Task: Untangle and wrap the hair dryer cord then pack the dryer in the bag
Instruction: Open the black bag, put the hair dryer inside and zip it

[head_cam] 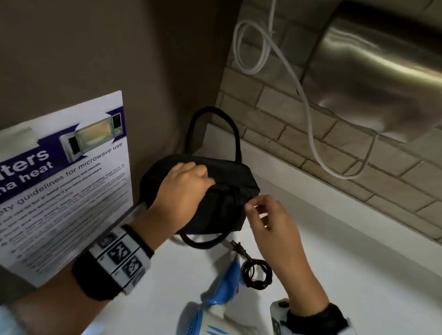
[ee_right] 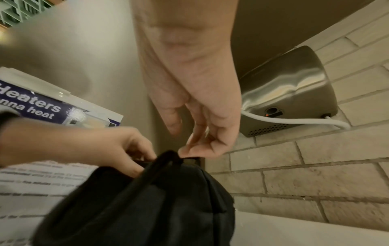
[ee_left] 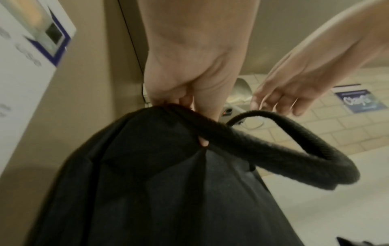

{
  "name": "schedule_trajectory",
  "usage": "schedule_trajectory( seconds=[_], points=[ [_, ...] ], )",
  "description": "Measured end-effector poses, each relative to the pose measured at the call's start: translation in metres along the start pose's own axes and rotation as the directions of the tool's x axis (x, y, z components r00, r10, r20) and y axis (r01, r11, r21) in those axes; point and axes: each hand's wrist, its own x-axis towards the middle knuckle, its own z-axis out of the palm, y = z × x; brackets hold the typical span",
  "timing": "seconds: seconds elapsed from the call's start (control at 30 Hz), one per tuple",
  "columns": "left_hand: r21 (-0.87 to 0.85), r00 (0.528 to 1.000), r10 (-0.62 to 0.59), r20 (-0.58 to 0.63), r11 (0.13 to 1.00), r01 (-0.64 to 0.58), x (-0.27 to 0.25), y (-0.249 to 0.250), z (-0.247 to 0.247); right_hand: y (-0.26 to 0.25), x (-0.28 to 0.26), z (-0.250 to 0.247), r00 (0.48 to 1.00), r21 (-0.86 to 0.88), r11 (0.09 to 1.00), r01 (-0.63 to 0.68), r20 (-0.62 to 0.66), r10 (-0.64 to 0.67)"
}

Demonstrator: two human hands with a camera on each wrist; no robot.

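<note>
A black fabric bag (head_cam: 220,213) with two loop handles (ee_left: 273,149) stands on the white counter (head_cam: 362,277) in the corner. My left hand (head_cam: 206,182) grips the bag's top edge from the left, fingers curled over the fabric (ee_left: 183,106). My right hand (head_cam: 253,207) is at the bag's right end; thumb and forefinger pinch its top seam (ee_right: 189,152). The white-and-blue hair dryer (head_cam: 217,308) lies on the counter below the bag. Its black cord (head_cam: 256,273) is wound into a small coil beside it, with the plug (head_cam: 237,246) sticking out toward the bag.
A microwave safety poster (head_cam: 60,184) leans against the left wall. A steel wall-mounted hand dryer (head_cam: 386,73) hangs above the counter at right, its white cable (head_cam: 307,108) looping down the brick wall (ee_right: 315,166).
</note>
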Motion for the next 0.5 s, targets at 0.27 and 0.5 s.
schedule_trajectory(
  seconds=[0.27, 0.5],
  points=[
    [-0.047, 0.991, -0.116, -0.064, 0.992, 0.113, -0.063, 0.038, -0.021, 0.012, 0.032, 0.010, 0.970, 0.164, 0.961, -0.222, 0.137, 0.200],
    [-0.107, 0.989, -0.147, 0.006, 0.983, 0.147, -0.083, 0.055, -0.044, 0.019, 0.054, 0.035, 0.787, 0.274, 0.806, -0.525, 0.518, 0.336]
  ],
)
